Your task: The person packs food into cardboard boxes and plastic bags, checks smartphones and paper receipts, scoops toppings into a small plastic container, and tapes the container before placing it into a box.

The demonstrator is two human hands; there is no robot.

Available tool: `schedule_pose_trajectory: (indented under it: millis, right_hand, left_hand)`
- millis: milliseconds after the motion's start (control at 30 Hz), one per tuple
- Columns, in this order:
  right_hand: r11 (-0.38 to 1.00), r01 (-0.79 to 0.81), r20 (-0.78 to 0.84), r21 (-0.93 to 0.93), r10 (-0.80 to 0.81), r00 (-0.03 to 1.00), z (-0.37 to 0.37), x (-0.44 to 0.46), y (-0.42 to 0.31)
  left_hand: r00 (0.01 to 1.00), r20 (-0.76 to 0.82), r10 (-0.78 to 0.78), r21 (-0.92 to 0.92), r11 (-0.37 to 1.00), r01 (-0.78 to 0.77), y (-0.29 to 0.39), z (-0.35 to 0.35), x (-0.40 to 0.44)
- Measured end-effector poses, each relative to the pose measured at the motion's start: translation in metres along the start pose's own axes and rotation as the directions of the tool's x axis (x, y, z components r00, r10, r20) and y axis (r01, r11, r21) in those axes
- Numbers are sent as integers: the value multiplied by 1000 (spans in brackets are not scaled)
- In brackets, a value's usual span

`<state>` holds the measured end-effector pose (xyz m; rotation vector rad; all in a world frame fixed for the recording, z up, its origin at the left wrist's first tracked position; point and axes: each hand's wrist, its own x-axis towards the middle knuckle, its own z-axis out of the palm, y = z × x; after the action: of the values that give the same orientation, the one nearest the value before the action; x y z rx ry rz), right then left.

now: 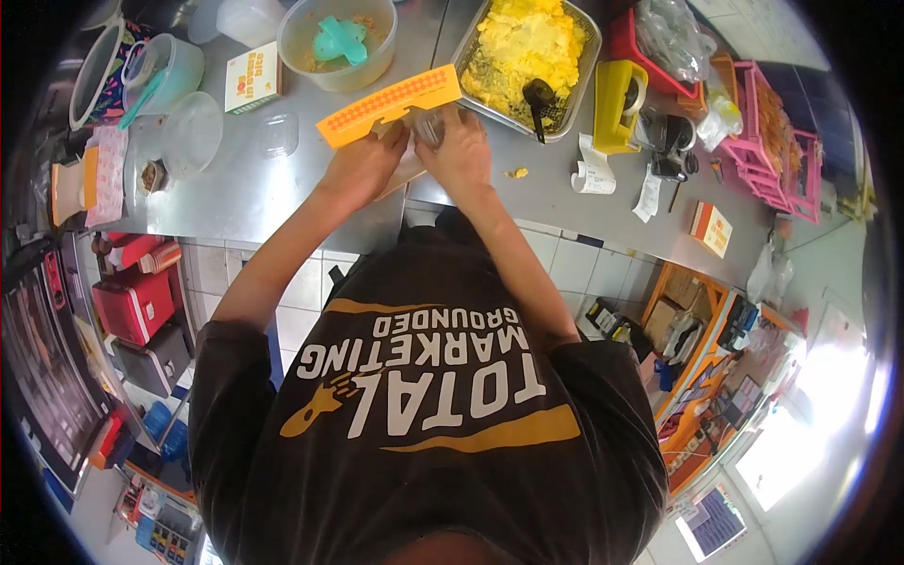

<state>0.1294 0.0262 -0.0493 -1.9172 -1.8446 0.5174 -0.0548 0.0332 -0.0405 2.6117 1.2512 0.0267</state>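
Both hands meet at a yellow-orange carton box (391, 102) with a red pattern along its raised flap, held over the near edge of the steel table. My left hand (365, 171) has its fingers curled at the lower edge of the flap. On the other side, my right hand (459, 155) bends its fingers round the box's right end. Between the hands shows a clear plastic piece (429, 128), partly covered by the right fingers; its kind is unclear. The inside of the box is mostly hidden.
Beyond the hands stands a plastic tub (369, 80) with a turquoise scoop. A metal tray (586, 85) of yellow crumbly food with a black spoon is at the back right. A yellow tape dispenser (614, 105), receipts (593, 168) and a small box (711, 229) lie rightward.
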Motion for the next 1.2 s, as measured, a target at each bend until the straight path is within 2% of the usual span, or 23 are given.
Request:
schedule_pose_trajectory:
  millis: [100,233,367,433,600,667,733,767,833,867,933,967,1000,1033,1100,1133,1167,1200]
  right_hand:
    - [995,1,-6,-98,-2,1000,-4,-4,-9]
    - [993,-8,-76,-118,-1,997,-5,-3,-12]
    - [988,-71,-40,-138,66,997,-8,0,-12]
    - [989,-89,-5,-114,89,996,-6,-2,-19]
    - [958,-112,4,-264,117,993,-3,-6,-25]
    - [957,-115,3,-266,120,993,6,-9,-21]
    - [946,2,-23,-324,-11,1000,9,-7,-16]
    - [946,-1,-32,-325,-10,999,8,-9,-12]
    - [964,149,-112,-223,-177,978,7,-16,-6]
    - [964,147,-119,-224,-176,977,13,-16,-2]
    - [897,184,-177,-403,-273,946,21,-14,4]
    - [894,184,-180,-409,-276,944,24,-13,7]
    - [943,92,-51,-320,-114,992,17,-13,2]
    - [969,-24,86,-247,46,995,9,-11,0]
    - [935,50,-88,-350,-86,992,24,-11,7]
    - [935,58,-41,-350,-77,996,21,-10,9]
    - [922,152,-72,-356,-190,979,17,-9,19]
    - [915,144,-87,-376,-190,978,-4,-8,27]
  left_hand:
    - [999,36,27,39,999,-29,-2,2,-1]
    - [997,1,82,90,993,-82,-4,3,-3]
    - [991,-23,130,131,983,-126,-11,12,-2]
    - [992,25,120,118,986,-122,-10,5,-2]
    - [988,128,88,127,986,-104,-9,0,0]
    - [983,-19,180,124,976,-177,-10,5,-7]
    - [984,1,177,134,975,-175,-16,9,-10]
    - [984,23,177,137,974,-178,-18,12,-10]
    - [984,32,174,131,976,-177,-16,10,-10]
    - [985,42,167,121,978,-171,-16,10,-10]
    - [988,61,142,96,984,-148,-15,11,-10]
    - [990,82,115,67,990,-121,-13,10,-10]
    - [990,67,123,64,990,-128,-12,11,-10]
    - [992,53,116,72,990,-120,-12,12,-11]
    - [995,54,89,45,995,-92,-13,14,-10]
    - [995,74,65,9,998,-66,-10,15,-12]
    - [998,27,62,-23,998,-62,1,7,-13]
    - [998,-18,55,-54,997,-56,13,-3,-16]
